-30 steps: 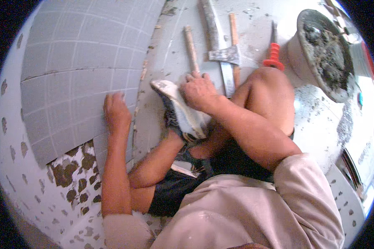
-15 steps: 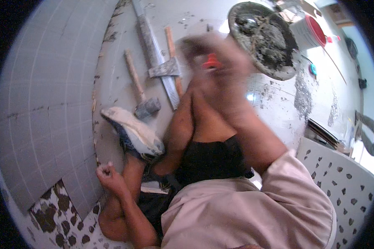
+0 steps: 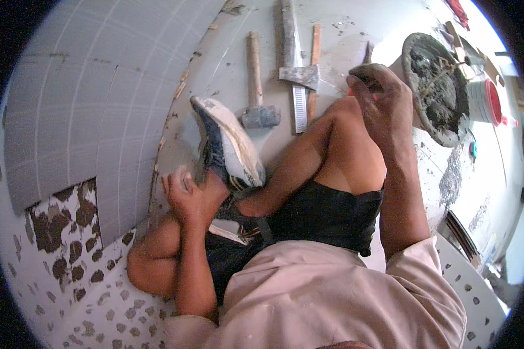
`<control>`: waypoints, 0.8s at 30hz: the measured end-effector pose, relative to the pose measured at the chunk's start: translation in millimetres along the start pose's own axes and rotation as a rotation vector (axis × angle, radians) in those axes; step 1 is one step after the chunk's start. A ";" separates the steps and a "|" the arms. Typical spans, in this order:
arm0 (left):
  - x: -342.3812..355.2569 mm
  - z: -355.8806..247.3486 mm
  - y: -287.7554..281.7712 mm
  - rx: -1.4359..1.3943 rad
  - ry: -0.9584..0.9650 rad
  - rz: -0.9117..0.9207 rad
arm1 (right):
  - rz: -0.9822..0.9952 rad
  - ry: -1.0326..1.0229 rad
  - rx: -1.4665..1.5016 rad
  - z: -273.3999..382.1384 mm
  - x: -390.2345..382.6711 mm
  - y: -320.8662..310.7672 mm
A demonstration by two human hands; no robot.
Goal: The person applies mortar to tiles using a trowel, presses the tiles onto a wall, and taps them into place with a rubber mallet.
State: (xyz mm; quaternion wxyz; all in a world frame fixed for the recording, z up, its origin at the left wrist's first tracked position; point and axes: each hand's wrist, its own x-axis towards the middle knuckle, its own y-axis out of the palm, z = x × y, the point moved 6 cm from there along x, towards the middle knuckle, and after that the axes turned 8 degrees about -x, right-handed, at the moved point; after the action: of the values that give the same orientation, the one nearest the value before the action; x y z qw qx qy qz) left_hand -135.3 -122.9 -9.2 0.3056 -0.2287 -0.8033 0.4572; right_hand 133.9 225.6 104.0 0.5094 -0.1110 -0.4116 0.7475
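My left hand (image 3: 184,196) is raised beside my shin and shoe (image 3: 233,139), with loosely bent fingers apart and nothing seen in them. Beyond my raised knee, my right hand (image 3: 387,99) is closed, its fingers curled downward next to the mortar tub (image 3: 410,49). Bits of a red-orange thing (image 3: 351,92) show by its fingers, but the hand hides the rest. Just past the fingers, a dark pointed piece (image 3: 368,52) lies on the floor. A mallet (image 3: 261,116) with a wooden handle lies left of a hatchet (image 3: 300,76), which rests across a long metal straightedge (image 3: 299,110).
Grey tiles (image 3: 99,116) cover the left wall, with a gap showing mortar dabs (image 3: 64,224). A white bucket with a red inside (image 3: 484,100) stands behind the tub. A teal tape measure (image 3: 474,150) lies at right. A mortar-spotted white panel (image 3: 468,291) is at lower right.
The view has shifted, so the floor things sit farther right. My right hand, blurred before, is now steady and curled beside the tub. My left hand's fingers have loosened apart.
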 end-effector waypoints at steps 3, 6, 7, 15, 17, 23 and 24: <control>2.4 2.4 3.4 -0.212 -0.088 -0.008 | 0.114 -0.074 -0.111 29.1 12.9 19.4; 0.8 -0.5 4.5 -0.230 -0.196 0.034 | 0.206 -0.091 -0.182 21.3 36.8 58.7; 1.4 -1.4 7.3 -0.241 -0.193 0.037 | 0.260 -0.213 -0.273 3.6 49.1 85.8; 2.2 -7.4 11.7 -0.096 -0.146 0.139 | 0.506 0.061 -0.139 -28.2 63.9 110.6; -2.6 -4.0 12.7 -0.072 -0.089 0.080 | 0.302 -0.216 -0.134 -30.3 49.3 112.2; 3.9 -15.9 16.3 -0.041 0.022 0.157 | 0.634 -0.231 -0.390 -15.5 22.9 156.7; 2.2 -26.6 20.2 0.030 0.186 0.165 | 0.610 -0.337 -0.361 1.7 16.9 160.5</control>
State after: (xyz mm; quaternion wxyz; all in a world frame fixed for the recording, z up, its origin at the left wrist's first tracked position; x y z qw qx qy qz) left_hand -116.5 -96.1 -15.8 0.3438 -0.3308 -0.7428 0.4696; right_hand 17.6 216.4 -7.5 0.1615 -0.1917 -0.5625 0.7879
